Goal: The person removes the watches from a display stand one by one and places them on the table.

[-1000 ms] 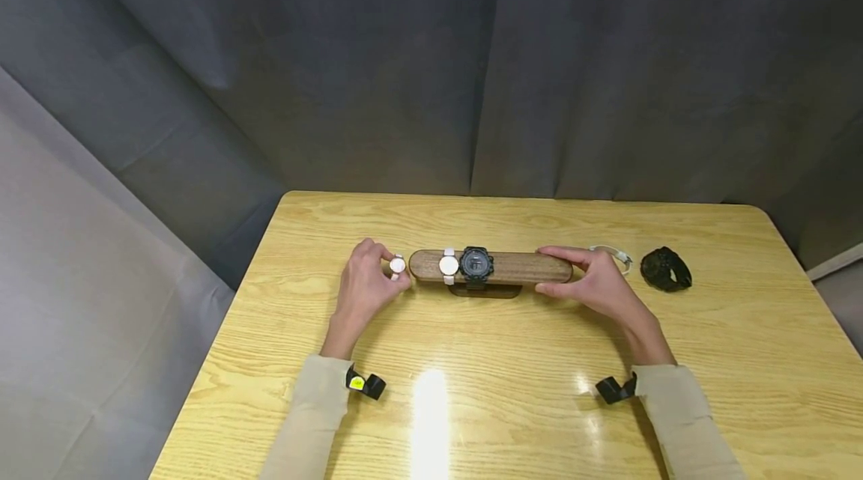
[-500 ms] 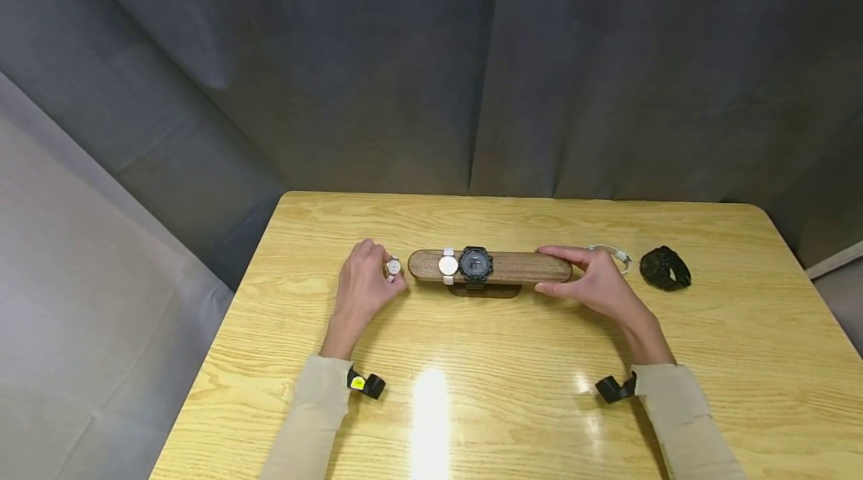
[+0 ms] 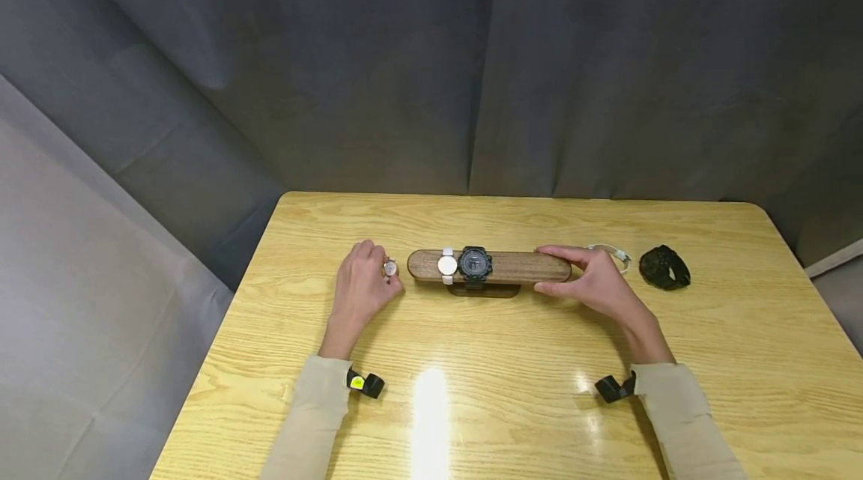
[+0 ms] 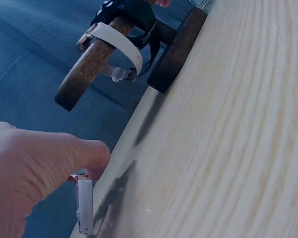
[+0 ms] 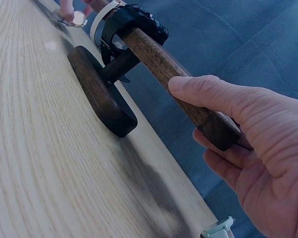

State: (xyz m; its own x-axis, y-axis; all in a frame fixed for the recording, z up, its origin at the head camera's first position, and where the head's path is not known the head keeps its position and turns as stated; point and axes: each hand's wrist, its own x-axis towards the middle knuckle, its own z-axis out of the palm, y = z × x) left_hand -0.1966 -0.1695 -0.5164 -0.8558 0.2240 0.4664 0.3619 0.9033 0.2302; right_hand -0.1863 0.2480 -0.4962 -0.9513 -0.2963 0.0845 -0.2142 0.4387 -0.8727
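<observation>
In the head view a dark wooden watch stand (image 3: 519,267) has a raised bar on a small base. Around its bar sit a white-strapped watch (image 3: 448,265) and, beside it, a chunky black watch (image 3: 475,263). My right hand (image 3: 593,281) grips the bar's right end between thumb and fingers, as the right wrist view also shows. Just off the left end, my left hand (image 3: 364,281) pinches a small watch (image 3: 390,268) by its case. Its pale strap (image 4: 85,206) hangs down in the left wrist view, close over the table; whether it touches, I cannot tell.
To the right on the wooden table (image 3: 512,375) lie a pale-strapped watch (image 3: 620,256), partly behind the right hand, and a black watch (image 3: 664,267). A dark curtain (image 3: 377,76) hangs behind the table's back edge.
My left hand, with the small watch pinched in it, has drifted slightly left, away from the stand's end. The right hand keeps its grip on the bar.
</observation>
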